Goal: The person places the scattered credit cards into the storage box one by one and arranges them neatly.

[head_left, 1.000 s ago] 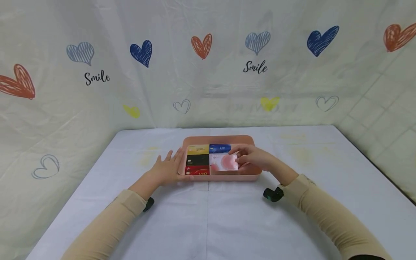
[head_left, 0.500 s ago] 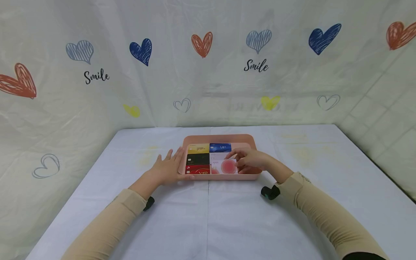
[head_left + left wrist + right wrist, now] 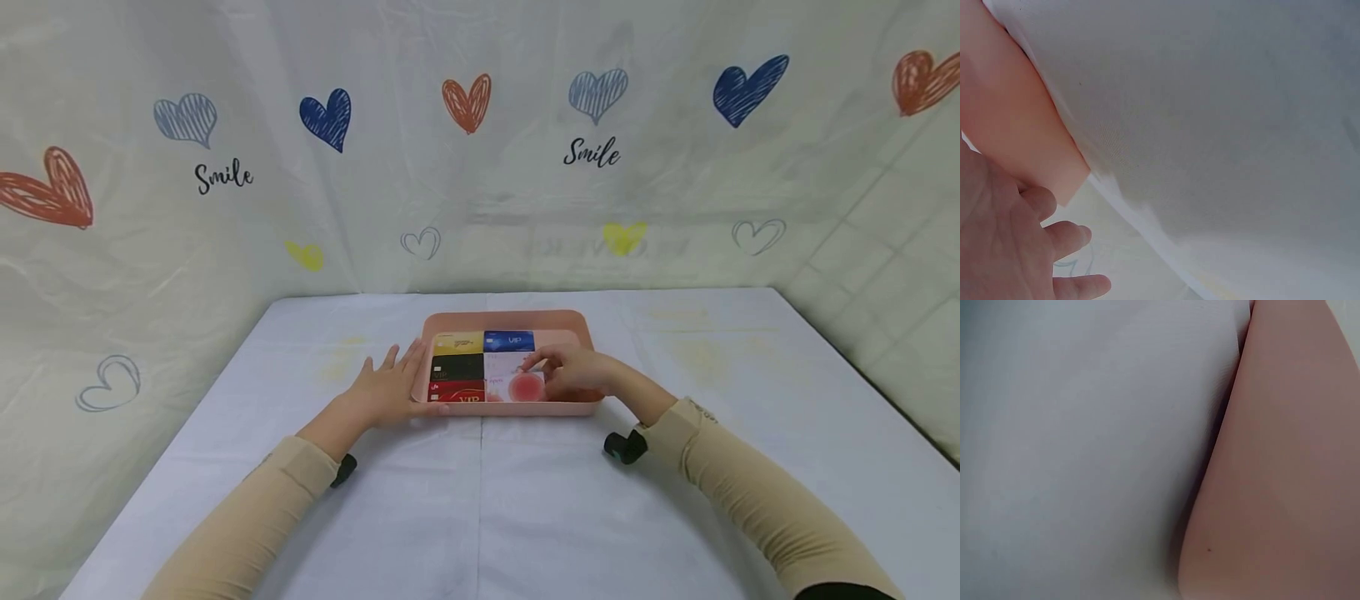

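Note:
A pink tray (image 3: 502, 317) sits at the middle of the white table (image 3: 480, 500). In it lie a yellow card (image 3: 457, 342), a blue card (image 3: 510, 340), a black card (image 3: 457, 366) and a red card (image 3: 457, 393). My left hand (image 3: 386, 387) rests flat against the tray's left rim, fingers straight. My right hand (image 3: 572, 375) reaches into the tray's right half and pinches the right edge of a white card with a pink spot (image 3: 516, 387), which lies almost flat at the near right. The left wrist view shows the tray wall (image 3: 1010, 125) beside my left hand (image 3: 1004, 250). The right wrist view shows only the tray wall (image 3: 1285, 456) and cloth.
A cream backdrop (image 3: 480, 167) printed with hearts and "Smile" closes off the back and both sides of the table. The white cloth spreads wide in front of the tray and to both sides.
My right hand has lowered the white and pink card from a tilted hold above the tray down into the near right spot. The left hand has stayed against the rim.

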`<state>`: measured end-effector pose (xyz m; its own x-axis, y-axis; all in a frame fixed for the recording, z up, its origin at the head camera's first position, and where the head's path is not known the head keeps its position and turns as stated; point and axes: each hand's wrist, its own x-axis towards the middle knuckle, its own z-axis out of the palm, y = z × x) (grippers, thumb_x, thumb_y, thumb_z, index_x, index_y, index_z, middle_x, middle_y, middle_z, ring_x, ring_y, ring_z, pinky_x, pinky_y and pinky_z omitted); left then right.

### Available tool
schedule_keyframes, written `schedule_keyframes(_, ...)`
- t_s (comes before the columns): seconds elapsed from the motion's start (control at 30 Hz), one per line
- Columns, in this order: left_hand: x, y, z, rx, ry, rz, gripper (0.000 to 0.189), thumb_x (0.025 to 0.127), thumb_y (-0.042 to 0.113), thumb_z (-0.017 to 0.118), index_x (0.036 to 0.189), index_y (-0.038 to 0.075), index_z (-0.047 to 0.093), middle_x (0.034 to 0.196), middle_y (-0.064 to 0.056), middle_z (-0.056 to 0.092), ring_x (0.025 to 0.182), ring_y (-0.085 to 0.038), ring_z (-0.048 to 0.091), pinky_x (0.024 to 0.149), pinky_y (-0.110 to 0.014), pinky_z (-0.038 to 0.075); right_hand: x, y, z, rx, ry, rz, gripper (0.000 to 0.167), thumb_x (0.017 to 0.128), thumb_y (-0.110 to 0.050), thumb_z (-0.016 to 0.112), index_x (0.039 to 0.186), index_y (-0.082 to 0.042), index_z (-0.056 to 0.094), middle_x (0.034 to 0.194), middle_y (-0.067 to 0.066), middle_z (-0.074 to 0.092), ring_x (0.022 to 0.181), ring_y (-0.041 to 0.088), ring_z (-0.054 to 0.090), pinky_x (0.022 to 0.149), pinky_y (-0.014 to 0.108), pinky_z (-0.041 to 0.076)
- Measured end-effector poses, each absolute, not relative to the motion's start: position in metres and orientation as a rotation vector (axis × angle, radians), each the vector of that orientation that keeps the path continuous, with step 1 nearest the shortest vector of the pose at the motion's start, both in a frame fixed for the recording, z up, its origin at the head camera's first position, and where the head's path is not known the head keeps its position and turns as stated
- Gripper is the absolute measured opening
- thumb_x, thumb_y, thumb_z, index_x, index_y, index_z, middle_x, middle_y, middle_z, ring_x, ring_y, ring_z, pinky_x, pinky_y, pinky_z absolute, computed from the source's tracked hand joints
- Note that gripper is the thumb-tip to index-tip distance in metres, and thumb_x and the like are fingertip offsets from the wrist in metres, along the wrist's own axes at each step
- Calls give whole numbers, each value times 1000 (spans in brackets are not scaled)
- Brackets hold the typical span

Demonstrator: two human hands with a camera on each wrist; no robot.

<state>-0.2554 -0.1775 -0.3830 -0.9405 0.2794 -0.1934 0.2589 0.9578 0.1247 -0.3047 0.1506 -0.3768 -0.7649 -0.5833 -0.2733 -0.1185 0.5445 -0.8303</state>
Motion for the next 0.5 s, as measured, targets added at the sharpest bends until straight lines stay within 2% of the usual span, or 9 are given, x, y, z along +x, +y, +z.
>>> schedule_keyframes(0.1,-256,-177,-383,404,2902,136,116,87,78,57,166,9,6,172,-9,9,154,-44,10,117,-71,10,-304,151,-377,-593,2325,-1073,47,84,1,75,130,-6,65,110,13,58,105,28,50,74,29,54)
schedule_keyframes(0.17,-256,-177,-383,404,2902,139,116,87,78,57,166,8,7,172,-9,9,154,-44,10,117,-71,10,-303,151,-376,-589,2347,-1038,49,83,0,76,130,-8,65,111,13,58,107,30,50,75,30,55)
schedule_keyframes(0.5,-254,-177,-381,404,2898,135,115,88,76,57,166,8,7,172,-9,9,154,-44,10,117,-71,10,-301,149,-379,-650,2421,-938,55,82,2,77,134,-7,60,104,12,58,97,27,54,75,30,54)
